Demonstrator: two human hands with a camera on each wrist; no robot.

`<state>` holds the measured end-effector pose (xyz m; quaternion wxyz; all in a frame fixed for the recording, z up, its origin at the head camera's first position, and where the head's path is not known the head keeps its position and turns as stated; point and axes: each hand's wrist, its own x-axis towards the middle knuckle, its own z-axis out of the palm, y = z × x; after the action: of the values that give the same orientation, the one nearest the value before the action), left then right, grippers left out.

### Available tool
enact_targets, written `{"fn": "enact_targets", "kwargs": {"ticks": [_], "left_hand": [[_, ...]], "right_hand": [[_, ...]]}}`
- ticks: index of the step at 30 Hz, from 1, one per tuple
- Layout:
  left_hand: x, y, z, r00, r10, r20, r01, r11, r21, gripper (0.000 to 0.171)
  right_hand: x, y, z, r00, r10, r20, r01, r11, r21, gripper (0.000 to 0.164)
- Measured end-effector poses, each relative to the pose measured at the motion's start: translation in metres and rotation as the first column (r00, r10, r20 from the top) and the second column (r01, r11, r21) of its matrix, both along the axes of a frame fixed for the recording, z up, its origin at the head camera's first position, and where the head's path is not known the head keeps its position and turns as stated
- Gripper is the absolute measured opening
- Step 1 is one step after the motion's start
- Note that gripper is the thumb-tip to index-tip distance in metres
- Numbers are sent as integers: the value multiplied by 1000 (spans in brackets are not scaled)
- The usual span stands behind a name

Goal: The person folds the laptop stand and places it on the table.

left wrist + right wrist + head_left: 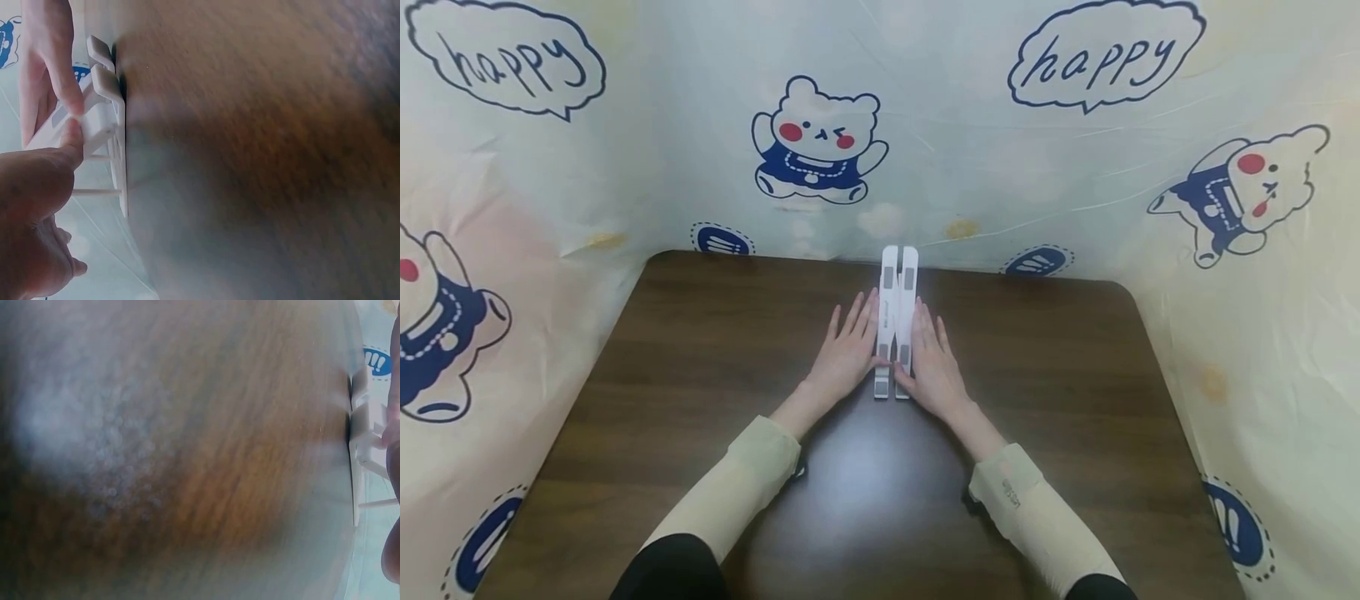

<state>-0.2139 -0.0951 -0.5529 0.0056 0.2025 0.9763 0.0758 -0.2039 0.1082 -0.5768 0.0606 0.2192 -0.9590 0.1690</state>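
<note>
A white folding laptop stand (887, 312) with grey pads lies narrowed at the far middle of the table, its two long bars almost side by side. Against its left side rests my left hand (844, 350), fingers straight and pointing away, thumb on the near part of the bar. My right hand (937, 367) mirrors it along the right bar, fingers extended, thumb reaching over the near end. In the left wrist view, thin struts and upturned end hooks (107, 84) show beneath the hands. Only an edge of the right hand (394, 450) appears in the right wrist view.
The dark wooden table (700, 333) has rounded far corners. A pale cloth (940, 150) printed with bears and "happy" bubbles hangs behind it and on both sides. The stand's far end reaches near the table's back edge.
</note>
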Motion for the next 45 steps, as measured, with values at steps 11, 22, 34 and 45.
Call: {"fn": "enact_targets", "kwargs": {"ticks": [11,22,34,45], "left_hand": [[0,1,1,1000,-18,-17,18,1000,7,112],[-1,0,0,999,-35,-34,34,999,-12,110],[-1,1,0,997,-50,-54,49,998,-27,108],[5,-2,-5,988,-48,-146,36,996,-83,112]], "right_hand": [[0,1,1,1000,13,-6,-13,1000,-16,111],[1,3,3,999,44,8,-44,999,-19,109],[4,1,8,998,36,52,-35,999,-27,105],[-1,14,9,996,43,73,-42,999,-15,109]]}}
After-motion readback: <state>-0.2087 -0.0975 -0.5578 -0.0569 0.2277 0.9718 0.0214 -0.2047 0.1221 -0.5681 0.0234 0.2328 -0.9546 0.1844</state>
